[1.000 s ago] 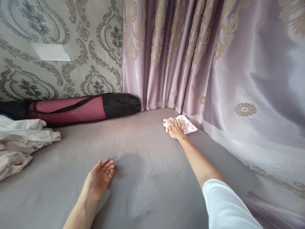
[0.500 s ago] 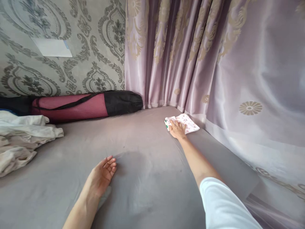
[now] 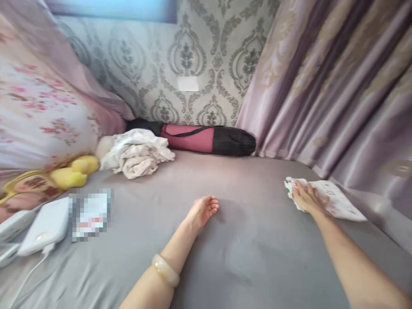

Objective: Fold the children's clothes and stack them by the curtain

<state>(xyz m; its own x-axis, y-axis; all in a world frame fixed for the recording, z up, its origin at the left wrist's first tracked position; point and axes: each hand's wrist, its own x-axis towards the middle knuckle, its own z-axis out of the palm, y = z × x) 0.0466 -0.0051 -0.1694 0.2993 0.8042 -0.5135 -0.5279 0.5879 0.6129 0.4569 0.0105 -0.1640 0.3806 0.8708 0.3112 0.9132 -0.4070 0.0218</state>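
My right hand (image 3: pixel 308 196) lies with spread fingers on a folded white cloth (image 3: pixel 341 201) with a small pink print and a bit of green at its left edge. The cloth rests flat on the grey bed sheet (image 3: pixel 257 262) close to the curtain. My left hand (image 3: pixel 203 211) is held over the middle of the sheet, palm turned to the right, fingers loosely curved and nothing in it. A pale bangle (image 3: pixel 165 270) circles the left forearm.
A crumpled heap of whitish clothes (image 3: pixel 140 154) lies before a pink and black rolled-mat bag (image 3: pixel 189 138) along the wall. At left are a yellow plush toy (image 3: pixel 72 171), a white power bank (image 3: pixel 48 225) with a cable, and a blurred-out packet (image 3: pixel 92 214). Purple curtains (image 3: pixel 289 86) hang at right.
My view has swung to the left, bringing the plush toy, power bank and flowered fabric into sight. My right hand stays on the cloth, and the left hand remains raised with nothing in it.
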